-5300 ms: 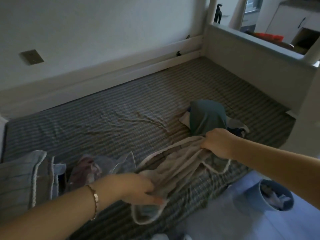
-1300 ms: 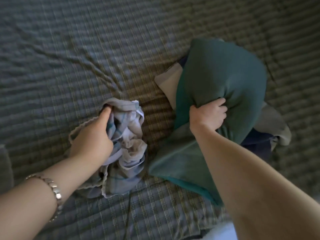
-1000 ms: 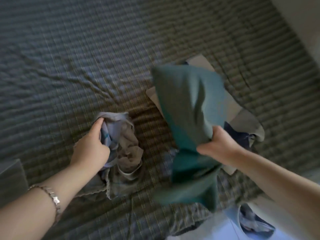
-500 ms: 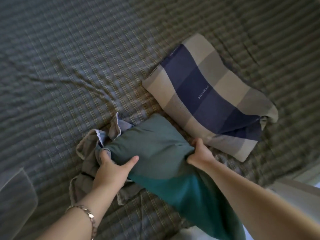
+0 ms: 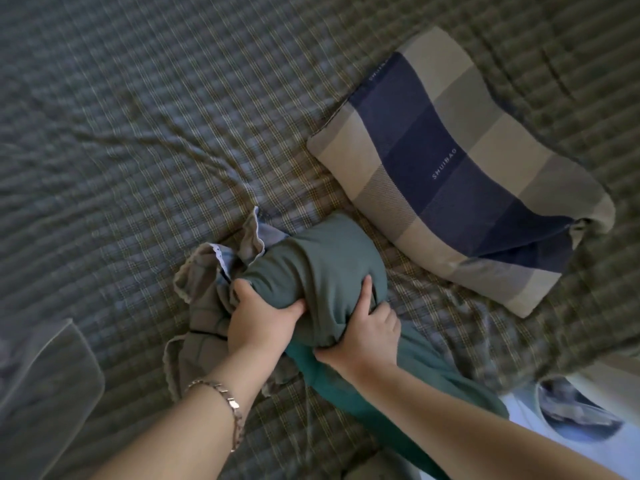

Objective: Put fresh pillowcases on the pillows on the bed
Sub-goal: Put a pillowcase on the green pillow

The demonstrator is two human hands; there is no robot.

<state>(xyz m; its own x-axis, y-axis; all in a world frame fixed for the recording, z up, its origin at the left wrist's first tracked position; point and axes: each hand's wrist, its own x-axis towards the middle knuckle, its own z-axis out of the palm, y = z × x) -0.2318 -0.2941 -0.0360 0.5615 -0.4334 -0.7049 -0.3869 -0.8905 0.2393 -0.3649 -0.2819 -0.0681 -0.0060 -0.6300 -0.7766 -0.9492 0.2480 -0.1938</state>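
Note:
A green pillow (image 5: 322,265) lies bunched on the plaid bed sheet (image 5: 138,133), its darker teal end (image 5: 349,386) trailing toward me. My left hand (image 5: 259,323) grips its left side, thumb across the top, where it meets a crumpled grey plaid pillowcase (image 5: 202,289). My right hand (image 5: 363,327) grips its right side, fingers curled over the fabric. The pillowcase's frilled edge stands up against the pillow's far end. A second pillow (image 5: 450,161), checked navy and beige, lies flat to the right, apart from both hands.
A grey fabric item (image 5: 45,375) lies at the lower left edge of the bed. Off the bed at the lower right stands a blue bin (image 5: 575,414) with crumpled things inside. Wrinkles run across the sheet to the upper left.
The green pillow was lifted off the checked pillow and laid next to the grey pillowcase. Both hands have closed in on it, and its far end now sits against the pillowcase.

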